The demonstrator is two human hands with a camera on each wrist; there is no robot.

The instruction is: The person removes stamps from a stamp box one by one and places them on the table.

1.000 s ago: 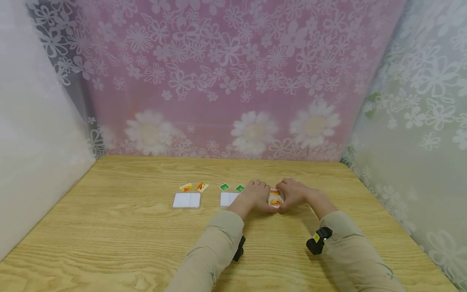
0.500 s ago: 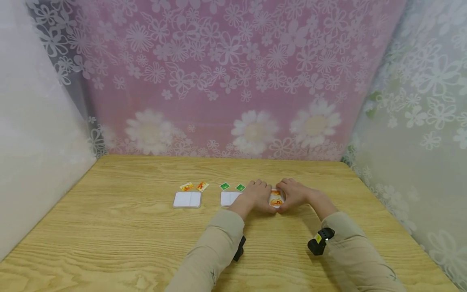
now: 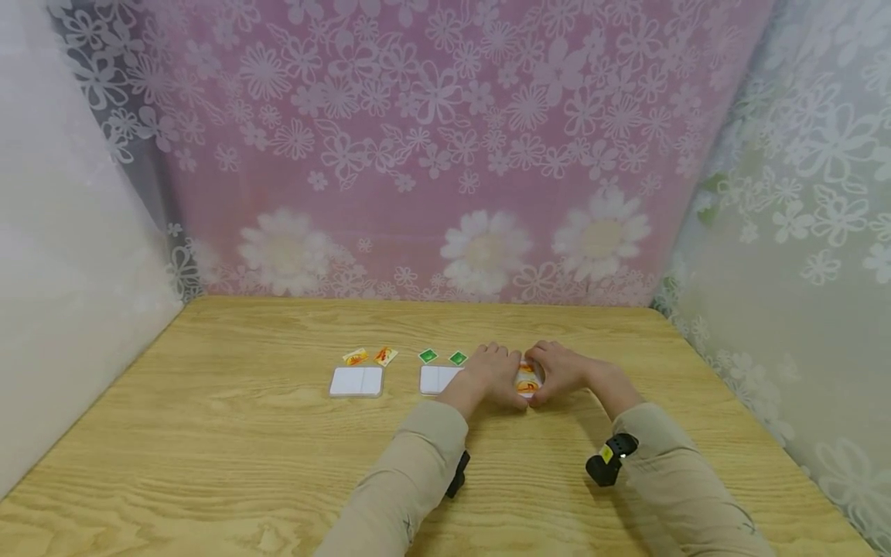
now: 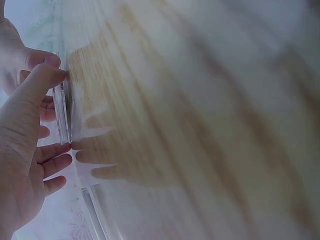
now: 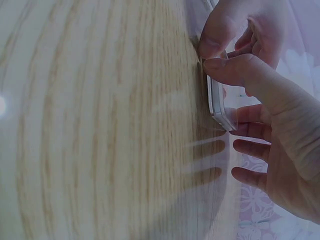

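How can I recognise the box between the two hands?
On the wooden table, go rightward past the left box and the middle box. The right box is between the left hand and right hand; of these boxes, only it visibly shows orange pictures.

Head view: from above and behind my hands, facing twelve o'clock, down across the table (image 3: 244,449). Wrist views: low, close, left toward one o'clock, right toward eleven; both share my left hand (image 3: 493,377), right hand (image 3: 562,367) and clear case (image 5: 216,100).
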